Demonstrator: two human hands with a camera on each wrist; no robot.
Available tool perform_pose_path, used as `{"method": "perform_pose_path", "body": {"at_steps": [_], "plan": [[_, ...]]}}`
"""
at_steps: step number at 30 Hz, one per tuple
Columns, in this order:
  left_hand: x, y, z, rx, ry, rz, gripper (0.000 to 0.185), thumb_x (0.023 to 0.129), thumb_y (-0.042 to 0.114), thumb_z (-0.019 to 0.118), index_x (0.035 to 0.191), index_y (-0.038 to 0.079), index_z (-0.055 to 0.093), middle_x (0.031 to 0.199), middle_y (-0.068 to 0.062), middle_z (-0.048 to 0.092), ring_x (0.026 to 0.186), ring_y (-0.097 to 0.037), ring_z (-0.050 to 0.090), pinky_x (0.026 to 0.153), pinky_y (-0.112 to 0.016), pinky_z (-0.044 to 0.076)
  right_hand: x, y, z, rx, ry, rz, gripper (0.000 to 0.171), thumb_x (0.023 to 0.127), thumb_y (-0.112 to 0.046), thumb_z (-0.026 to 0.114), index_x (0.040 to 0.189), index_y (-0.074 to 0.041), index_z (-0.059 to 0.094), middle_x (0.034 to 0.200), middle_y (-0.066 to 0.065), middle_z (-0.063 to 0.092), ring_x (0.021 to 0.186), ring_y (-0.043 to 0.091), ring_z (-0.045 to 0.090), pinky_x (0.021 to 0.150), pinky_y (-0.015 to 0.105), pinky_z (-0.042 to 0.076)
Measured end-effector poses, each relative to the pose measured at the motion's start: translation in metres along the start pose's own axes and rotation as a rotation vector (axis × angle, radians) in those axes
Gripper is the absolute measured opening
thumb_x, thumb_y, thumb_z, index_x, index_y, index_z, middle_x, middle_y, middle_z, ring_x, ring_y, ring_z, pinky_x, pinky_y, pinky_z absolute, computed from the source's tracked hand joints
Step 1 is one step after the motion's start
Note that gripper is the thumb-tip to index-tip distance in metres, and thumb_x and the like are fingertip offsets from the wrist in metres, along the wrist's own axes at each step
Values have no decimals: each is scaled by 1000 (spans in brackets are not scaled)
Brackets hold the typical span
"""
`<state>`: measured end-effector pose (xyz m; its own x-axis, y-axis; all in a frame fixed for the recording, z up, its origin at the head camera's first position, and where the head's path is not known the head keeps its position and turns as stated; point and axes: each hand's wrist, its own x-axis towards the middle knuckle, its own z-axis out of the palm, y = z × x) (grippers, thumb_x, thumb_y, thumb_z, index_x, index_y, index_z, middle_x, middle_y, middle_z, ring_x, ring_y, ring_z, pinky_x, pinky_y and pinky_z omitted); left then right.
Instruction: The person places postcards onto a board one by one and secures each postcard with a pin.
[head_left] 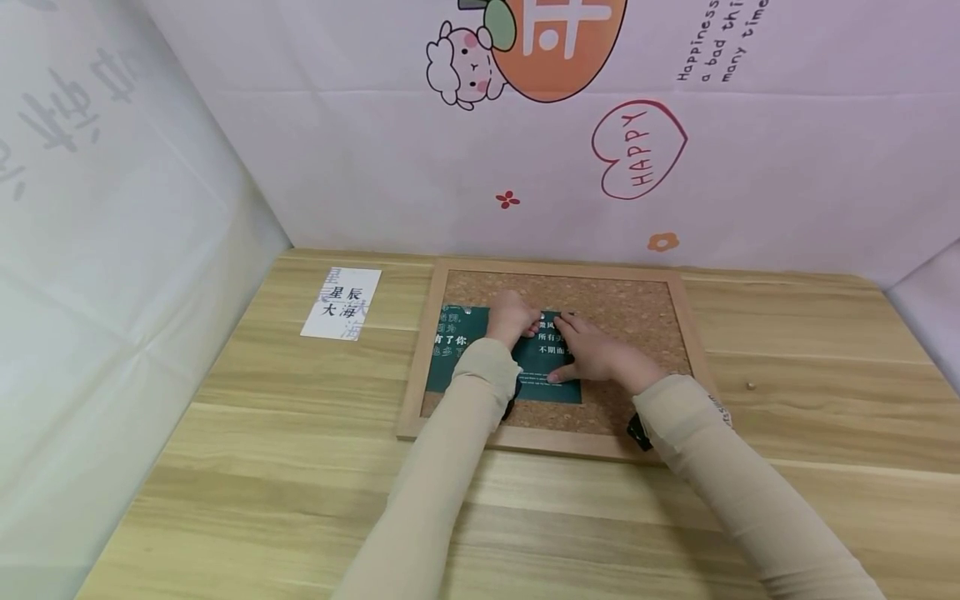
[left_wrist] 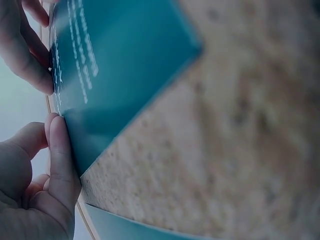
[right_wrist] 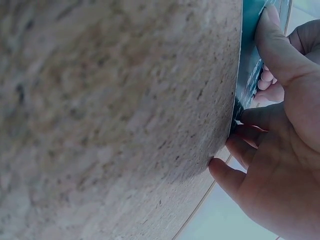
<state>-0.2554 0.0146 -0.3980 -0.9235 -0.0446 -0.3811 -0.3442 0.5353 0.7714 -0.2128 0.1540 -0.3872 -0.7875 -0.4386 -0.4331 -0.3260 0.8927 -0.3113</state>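
A dark teal card [head_left: 551, 367] with white print lies on a cork board [head_left: 637, 308] in a wooden frame. My left hand [head_left: 513, 321] is curled at the card's top edge, and its thumb [left_wrist: 60, 150] lies along that edge of the card [left_wrist: 125, 55]. My right hand [head_left: 596, 352] rests spread on the card's right part. Its index finger reaches the top edge and its thumb [right_wrist: 272, 45] presses the card [right_wrist: 248, 60]. The two hands' fingertips nearly meet, and a small pale speck [head_left: 542, 317] shows between them.
A white card with dark characters [head_left: 342, 303] lies on the wooden table [head_left: 300, 467] left of the board. A small pin-like dot [head_left: 750, 386] sits on the table to the right. Printed fabric walls close the back and left.
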Motion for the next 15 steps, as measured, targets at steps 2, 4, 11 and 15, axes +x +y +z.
{"method": "perform_pose_path", "body": {"at_steps": [2,4,11,15], "plan": [[2,0,0,5,-4,1,29,94,14,58,75,-3,72,59,-6,62,46,-8,55,54,-20,54,0,0,0,-3,3,-3,97,88,-43,65,150,8,10,157,30,6,144,48,10,117,58,19],[5,-1,1,15,-11,7,30,94,13,58,72,-3,71,62,-9,65,49,-12,59,57,-23,56,0,0,0,-4,4,-3,97,88,-43,65,150,8,10,157,30,6,144,48,10,117,58,19],[7,-3,0,43,-9,35,31,92,11,59,66,-2,70,59,-9,65,47,-12,60,52,-21,53,0,-1,-1,4,-1,7,97,88,-42,65,150,8,10,157,29,5,145,48,9,117,58,19],[-2,0,-1,48,5,36,29,94,12,58,72,-3,70,56,-5,59,43,-7,52,46,-16,47,0,-1,-1,7,2,9,98,88,-42,66,150,8,10,157,29,5,145,48,8,118,58,19]]}}
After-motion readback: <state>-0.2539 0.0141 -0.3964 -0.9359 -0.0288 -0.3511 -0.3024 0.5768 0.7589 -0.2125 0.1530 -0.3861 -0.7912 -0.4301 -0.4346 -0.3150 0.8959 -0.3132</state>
